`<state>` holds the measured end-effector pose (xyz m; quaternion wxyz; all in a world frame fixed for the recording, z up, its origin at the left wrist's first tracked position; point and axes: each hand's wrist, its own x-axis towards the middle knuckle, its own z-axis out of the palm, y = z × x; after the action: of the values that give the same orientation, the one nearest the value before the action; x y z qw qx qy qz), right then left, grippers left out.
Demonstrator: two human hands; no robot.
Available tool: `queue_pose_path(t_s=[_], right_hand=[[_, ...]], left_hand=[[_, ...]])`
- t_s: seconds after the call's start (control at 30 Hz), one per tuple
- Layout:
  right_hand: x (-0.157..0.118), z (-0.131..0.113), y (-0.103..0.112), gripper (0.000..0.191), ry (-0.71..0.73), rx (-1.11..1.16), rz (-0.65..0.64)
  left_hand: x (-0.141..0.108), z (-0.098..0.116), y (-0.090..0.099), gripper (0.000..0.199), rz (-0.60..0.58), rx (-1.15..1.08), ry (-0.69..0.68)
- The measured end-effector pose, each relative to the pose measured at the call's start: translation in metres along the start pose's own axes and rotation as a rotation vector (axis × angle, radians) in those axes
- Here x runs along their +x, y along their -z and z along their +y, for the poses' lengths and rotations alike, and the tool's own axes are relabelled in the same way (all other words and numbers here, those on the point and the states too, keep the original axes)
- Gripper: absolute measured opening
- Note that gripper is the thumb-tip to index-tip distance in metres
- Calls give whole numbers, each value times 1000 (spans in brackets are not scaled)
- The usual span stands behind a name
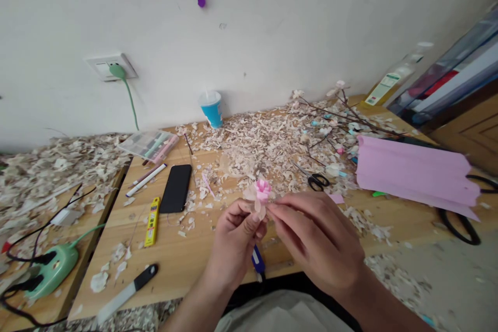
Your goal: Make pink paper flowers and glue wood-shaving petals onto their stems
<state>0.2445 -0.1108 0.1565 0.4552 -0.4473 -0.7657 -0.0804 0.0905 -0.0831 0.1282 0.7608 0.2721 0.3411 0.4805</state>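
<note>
Over the front of the wooden table, my left hand [238, 238] pinches a small flower [263, 190] at its base between thumb and fingers. The flower has a pink, layered centre and pale, see-through petals around and below it. My right hand [322, 238] comes in from the right, its thumb and fingertips pressed together on the flower's lower right side. Whatever lies between those fingertips is too small to make out. Below my hands a blue tool [257, 259] with a dark cord is partly hidden behind my left wrist.
Pale dried flakes [264, 137] cover the table's back. Black scissors [318, 181], branches [350, 114], pink paper [416, 171] and an oil bottle [399, 75] lie or stand right. Left are a phone [176, 188], yellow box [152, 222], file [126, 293], pen [146, 180] and green power strip [54, 271].
</note>
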Motion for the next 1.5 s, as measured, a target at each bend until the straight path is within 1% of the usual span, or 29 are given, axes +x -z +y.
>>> queue_pose_path(t_s=[0.17, 0.33, 0.47, 0.53, 0.6, 0.7, 0.77, 0.87, 1.03, 1.27, 1.5], right_hand=[[4, -1, 4, 35, -3, 9, -3], [8, -1, 9, 36, 0, 12, -41], [15, -8, 21, 34, -31, 29, 0], [17, -14, 27, 31, -46, 27, -1], [18, -19, 29, 27, -71, 17, -41], [15, -25, 27, 26, -165, -5, -107], [14, -26, 25, 23, -216, 4, -126], [14, -28, 24, 16, -253, 26, -112], [14, -27, 27, 18, -251, -3, -78], [12, -26, 31, 22, -246, -14, -121], [10, -28, 28, 24, -239, -1, -136]], left_hand=[[2, 1, 5, 32, -17, 32, -11], [3, -1, 12, 32, -10, 113, -35], [3, -1, 15, 33, 14, 159, -56], [3, 0, 15, 33, 42, 226, -109], [3, 1, 13, 29, 60, 298, -211], [1, 5, 9, 19, 51, 380, -377], [-1, 7, 7, 15, 44, 420, -444], [-3, 8, 6, 14, 48, 469, -510], [-3, 7, 8, 3, 31, 492, -633], [-1, 7, 12, 2, -10, 570, -742], [1, 5, 12, 2, 16, 525, -733]])
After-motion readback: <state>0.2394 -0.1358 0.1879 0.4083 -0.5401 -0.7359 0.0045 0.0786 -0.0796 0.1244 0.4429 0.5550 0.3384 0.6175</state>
